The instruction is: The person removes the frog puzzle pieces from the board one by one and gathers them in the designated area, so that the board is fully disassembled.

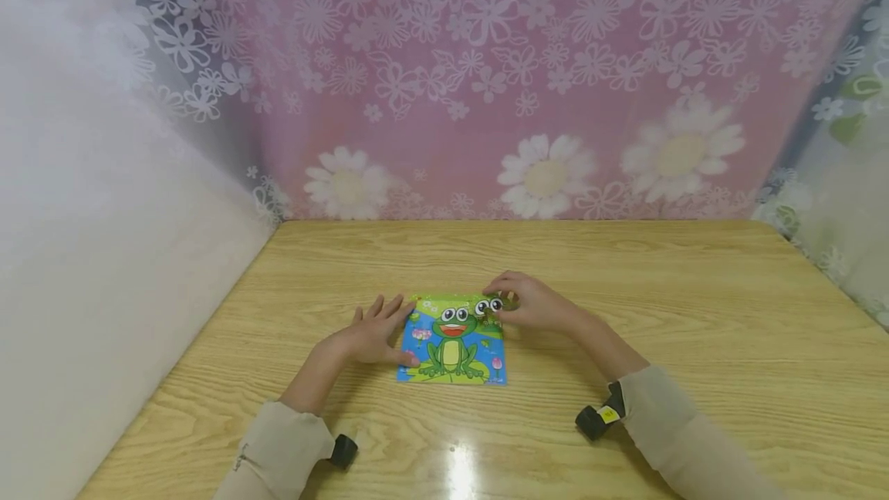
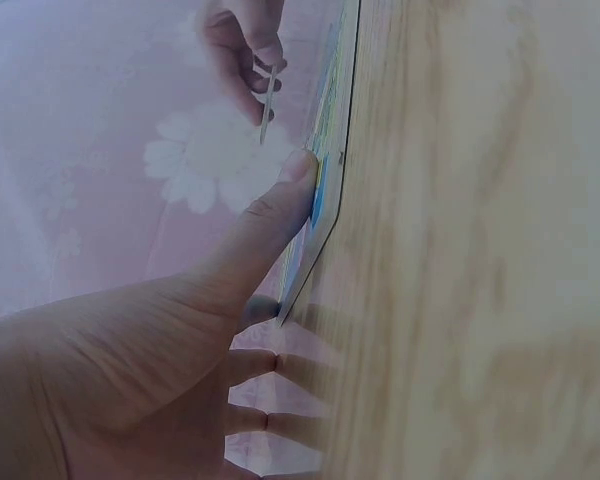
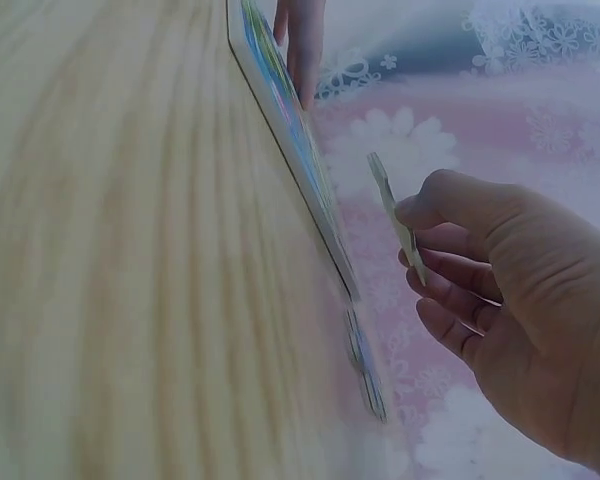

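Note:
A square frog picture puzzle (image 1: 451,353) lies flat on the table, green and blue with a smiling frog. My left hand (image 1: 371,334) rests at its left side, fingers spread and fairly straight, the thumb (image 2: 298,168) on the front left corner. Over the puzzle's upper right part, my right hand (image 1: 535,305) pinches a thin puzzle piece (image 1: 489,305) showing two frog eyes. In the right wrist view that piece (image 3: 395,215) stands edge-on between thumb and fingers, raised above the board (image 3: 290,130). Part of the puzzle's right edge is hidden by the right hand.
Both hands work over a wood-grain table (image 1: 556,253). A flowered pink curtain (image 1: 444,99) hangs behind its far edge, and pale cloth (image 1: 139,214) borders the left. Beyond the board lies a thin bluish shape (image 3: 365,365); I cannot tell whether it is a piece or a reflection.

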Tool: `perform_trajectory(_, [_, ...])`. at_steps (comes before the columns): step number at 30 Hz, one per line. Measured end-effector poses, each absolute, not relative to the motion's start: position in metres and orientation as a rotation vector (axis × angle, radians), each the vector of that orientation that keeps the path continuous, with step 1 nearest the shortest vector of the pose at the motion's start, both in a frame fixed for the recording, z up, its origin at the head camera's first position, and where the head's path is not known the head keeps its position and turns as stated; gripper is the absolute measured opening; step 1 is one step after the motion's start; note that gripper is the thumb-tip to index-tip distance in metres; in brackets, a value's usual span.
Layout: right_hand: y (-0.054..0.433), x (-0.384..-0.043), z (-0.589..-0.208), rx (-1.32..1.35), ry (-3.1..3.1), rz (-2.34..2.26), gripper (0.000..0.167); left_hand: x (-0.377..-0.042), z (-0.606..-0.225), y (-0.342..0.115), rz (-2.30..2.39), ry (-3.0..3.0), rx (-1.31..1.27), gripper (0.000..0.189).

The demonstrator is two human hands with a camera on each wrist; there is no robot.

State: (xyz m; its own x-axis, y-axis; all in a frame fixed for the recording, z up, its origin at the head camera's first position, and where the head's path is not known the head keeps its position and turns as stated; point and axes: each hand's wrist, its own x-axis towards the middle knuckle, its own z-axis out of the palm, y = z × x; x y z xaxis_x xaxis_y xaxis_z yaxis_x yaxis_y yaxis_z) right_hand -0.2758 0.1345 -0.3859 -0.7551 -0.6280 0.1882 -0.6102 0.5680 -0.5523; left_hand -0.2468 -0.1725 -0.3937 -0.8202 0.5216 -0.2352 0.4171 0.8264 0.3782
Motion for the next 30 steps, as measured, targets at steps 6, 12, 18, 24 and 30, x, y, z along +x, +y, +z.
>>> perform_trajectory(6, [0.155, -0.274, -0.386, -1.101, 2.791, -0.978, 0.033, -0.247, -0.395, -0.173, 0.438, 2.686, 0.722, 0.1])
perform_trajectory(12, [0.172, -0.272, -0.385, -1.033, 2.809, -1.013, 0.034, -0.247, -0.396, -0.173, 0.442, 2.684, 0.719, 0.1])
perform_trajectory(18, [0.186, -0.271, -0.384, -1.027, 2.836, -0.983, 0.034, -0.247, -0.395, -0.173, 0.446, 2.68, 0.716, 0.1])
perform_trajectory(24, [0.199, -0.268, -0.384, -1.006, 2.863, -0.948, 0.035, -0.247, -0.396, -0.173, 0.45, 2.679, 0.721, 0.099])
perform_trajectory(30, [0.213, -0.266, -0.384, -0.996, 2.888, -0.938, 0.035, -0.247, -0.395, -0.172, 0.436, 2.68, 0.723, 0.099])
